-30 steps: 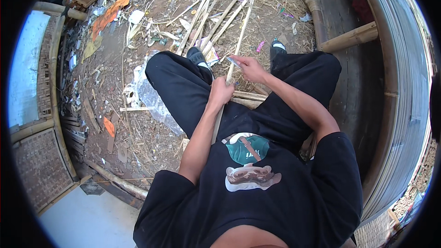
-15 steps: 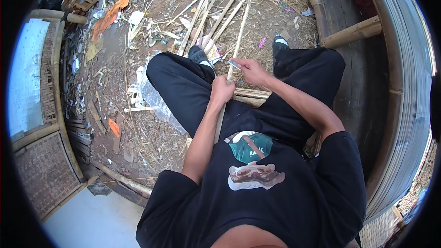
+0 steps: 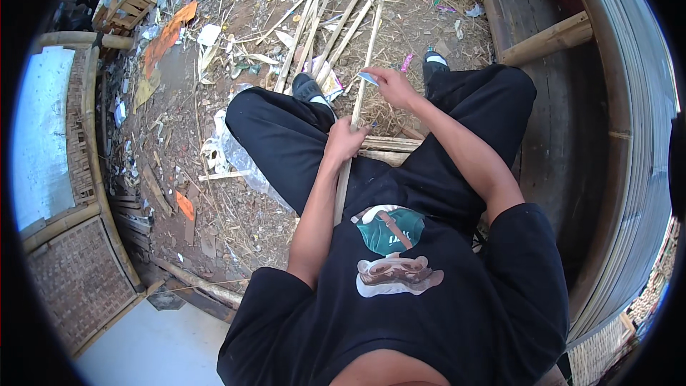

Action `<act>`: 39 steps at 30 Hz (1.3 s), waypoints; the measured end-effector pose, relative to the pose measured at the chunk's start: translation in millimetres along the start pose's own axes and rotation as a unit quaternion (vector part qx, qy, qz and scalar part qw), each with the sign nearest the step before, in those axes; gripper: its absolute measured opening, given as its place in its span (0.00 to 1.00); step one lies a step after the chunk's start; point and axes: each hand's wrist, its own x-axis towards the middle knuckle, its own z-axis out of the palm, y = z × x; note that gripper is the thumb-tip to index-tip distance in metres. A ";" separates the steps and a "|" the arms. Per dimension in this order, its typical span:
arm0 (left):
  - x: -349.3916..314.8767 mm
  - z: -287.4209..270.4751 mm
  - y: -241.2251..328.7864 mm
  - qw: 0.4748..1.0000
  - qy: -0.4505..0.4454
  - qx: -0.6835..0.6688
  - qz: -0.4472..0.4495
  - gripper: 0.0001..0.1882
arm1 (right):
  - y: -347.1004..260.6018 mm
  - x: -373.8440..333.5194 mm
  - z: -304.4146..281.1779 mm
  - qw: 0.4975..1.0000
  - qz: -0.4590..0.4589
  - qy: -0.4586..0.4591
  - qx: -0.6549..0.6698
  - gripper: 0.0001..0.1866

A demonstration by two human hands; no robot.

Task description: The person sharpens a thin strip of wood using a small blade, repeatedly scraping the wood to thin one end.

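Fingers of the left hand (image 3: 345, 141) are closed around a long, pale bamboo strip (image 3: 363, 71), gripping it where it crosses the lap. Fingers of the right hand (image 3: 391, 86) are curled on a small pale-blue blade-like tool (image 3: 369, 77), held against the same strip a little farther along; its exact kind cannot be told. The strip runs from beside the torso, between the knees, out over the ground, its far end lying among the other strips. Both forearms come up from a black printed shirt (image 3: 400, 293); black trousers (image 3: 286, 136) cover the raised knees, and two dark shoes (image 3: 309, 88) rest on the ground just beyond. Several more bamboo strips (image 3: 321, 25) lie side by side ahead of the feet on the earth floor (image 3: 236, 50), which is strewn with straw, shavings and scraps. A clear plastic sheet (image 3: 239, 157) lies beside the left leg. A thick bamboo pole (image 3: 550, 39) juts in at the right, near a curved woven wall (image 3: 629, 121).
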 end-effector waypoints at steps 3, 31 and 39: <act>2.0 -4.2 -14.6 0.991 -0.074 -0.113 -0.003 0.12 | 25.6 13.6 1.3 0.998 -0.038 0.049 -0.002 0.19; -44.4 -9.0 17.0 0.914 -0.113 -0.386 -0.058 0.09 | -30.8 -3.6 7.6 0.998 -0.061 0.012 -0.004 0.19; -41.3 -4.0 12.6 0.915 -0.118 -0.382 -0.062 0.08 | -11.3 -13.1 13.9 0.990 -0.130 0.035 0.029 0.19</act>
